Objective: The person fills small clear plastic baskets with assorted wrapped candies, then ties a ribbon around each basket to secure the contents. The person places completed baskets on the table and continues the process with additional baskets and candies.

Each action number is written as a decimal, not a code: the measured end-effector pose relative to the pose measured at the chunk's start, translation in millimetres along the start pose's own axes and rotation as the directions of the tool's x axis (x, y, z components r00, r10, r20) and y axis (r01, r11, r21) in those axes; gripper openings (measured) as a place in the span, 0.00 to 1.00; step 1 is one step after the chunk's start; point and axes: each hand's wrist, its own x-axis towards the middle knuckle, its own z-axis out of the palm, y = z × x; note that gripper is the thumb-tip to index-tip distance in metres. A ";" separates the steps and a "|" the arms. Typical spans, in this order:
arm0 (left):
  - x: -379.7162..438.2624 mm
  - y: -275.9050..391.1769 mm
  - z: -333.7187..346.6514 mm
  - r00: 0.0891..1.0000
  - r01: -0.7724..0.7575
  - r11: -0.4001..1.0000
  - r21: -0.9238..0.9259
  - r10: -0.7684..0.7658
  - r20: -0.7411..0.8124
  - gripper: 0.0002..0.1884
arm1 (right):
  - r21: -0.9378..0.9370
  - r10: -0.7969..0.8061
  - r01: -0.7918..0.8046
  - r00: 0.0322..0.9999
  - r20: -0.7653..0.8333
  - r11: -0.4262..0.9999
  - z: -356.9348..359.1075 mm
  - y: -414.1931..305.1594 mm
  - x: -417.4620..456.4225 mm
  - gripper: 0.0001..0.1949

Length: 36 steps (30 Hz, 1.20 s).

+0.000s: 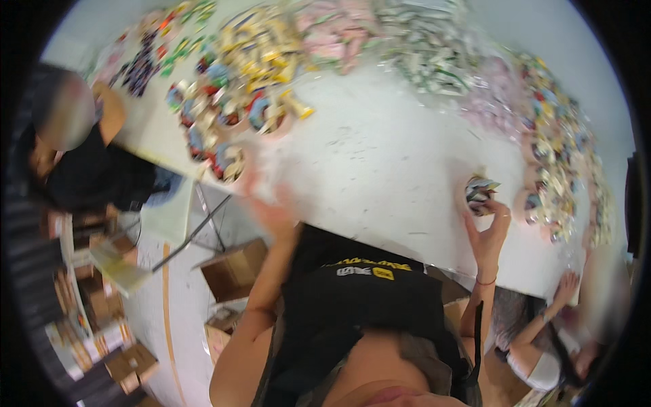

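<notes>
My right hand (489, 229) has its fingers and thumb at a small round tub of wrapped packets (479, 194) near the table's front right part. My left hand (269, 203), blurred, is over the front edge at the left, fingers spread, just beside a filled pink tub (229, 164). More filled tubs (267, 114) cluster behind it on the white table (366, 152). A yellow-ended wrapped packet (297, 104) lies against the rear one. Whether the left fingers touch the nearest tub is unclear.
Piles of yellow packets (259, 46), pink packets (335, 30), green-and-white packets (432, 56) and lilac packets (492, 102) line the far side. Filled tubs (552, 178) crowd the right. One person (96, 163) is at the left, another person (539, 351) at the right. Cardboard boxes (236, 269) stand below.
</notes>
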 end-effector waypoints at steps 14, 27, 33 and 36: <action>27.6 -38.0 -1.2 0.957 0.253 0.918 -0.304 -0.190 0.220 0.44 | -0.184 0.022 -0.075 0.961 -0.274 0.980 92.7 66.9 181.4 0.15; 67.5 41.1 39.5 0.499 -0.228 0.895 -0.383 0.446 0.743 0.49 | -0.261 0.103 -0.117 0.992 -0.068 0.958 92.5 133.1 203.9 0.17; 57.8 47.4 66.9 0.323 0.007 0.917 -0.398 0.375 0.869 0.36 | -0.318 -0.214 0.141 0.955 -0.206 0.937 72.3 113.8 188.2 0.11; 50.0 50.0 69.3 0.408 0.034 0.924 -0.380 0.334 0.850 0.34 | 0.107 -0.053 0.105 0.912 -0.407 0.989 69.7 104.5 166.0 0.11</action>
